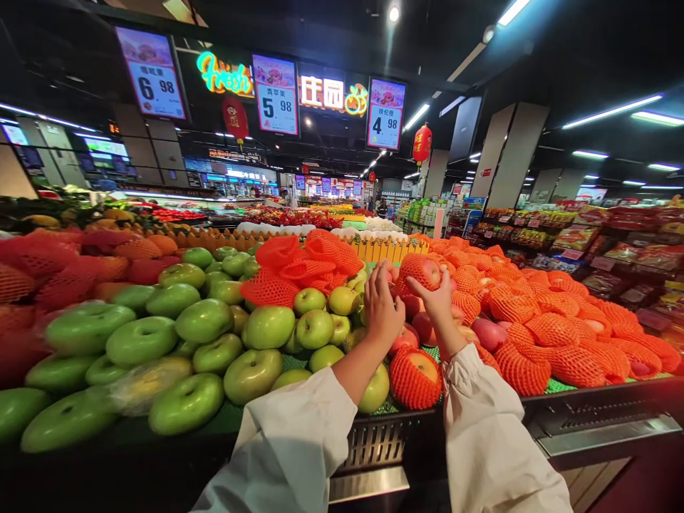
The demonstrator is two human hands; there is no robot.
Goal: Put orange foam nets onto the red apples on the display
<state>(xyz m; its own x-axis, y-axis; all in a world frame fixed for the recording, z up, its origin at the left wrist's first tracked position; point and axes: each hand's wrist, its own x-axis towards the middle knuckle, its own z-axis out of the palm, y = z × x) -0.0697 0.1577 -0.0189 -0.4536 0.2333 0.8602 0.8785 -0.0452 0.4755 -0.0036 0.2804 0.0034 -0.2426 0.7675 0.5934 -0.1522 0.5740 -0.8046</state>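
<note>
My right hand (439,303) grips a reddish apple (429,273) partly sleeved in an orange foam net (409,267), thumb on its near left side and fingers at its right. Just left of it, my left hand (382,306) is raised with fingers apart over the border between green and red apples; I see nothing in it, though its palm side is partly hidden. Below both hands lies another netted apple (415,377) at the front edge. Bare red apples (405,338) show between my wrists.
Green apples (200,320) fill the left of the display, with loose orange foam nets (304,263) on top. Netted apples (550,313) are heaped at right. A black slotted rim (377,443) runs along the front. A low yellow fence (390,251) stands behind; packaged goods (582,235) line shelves at far right.
</note>
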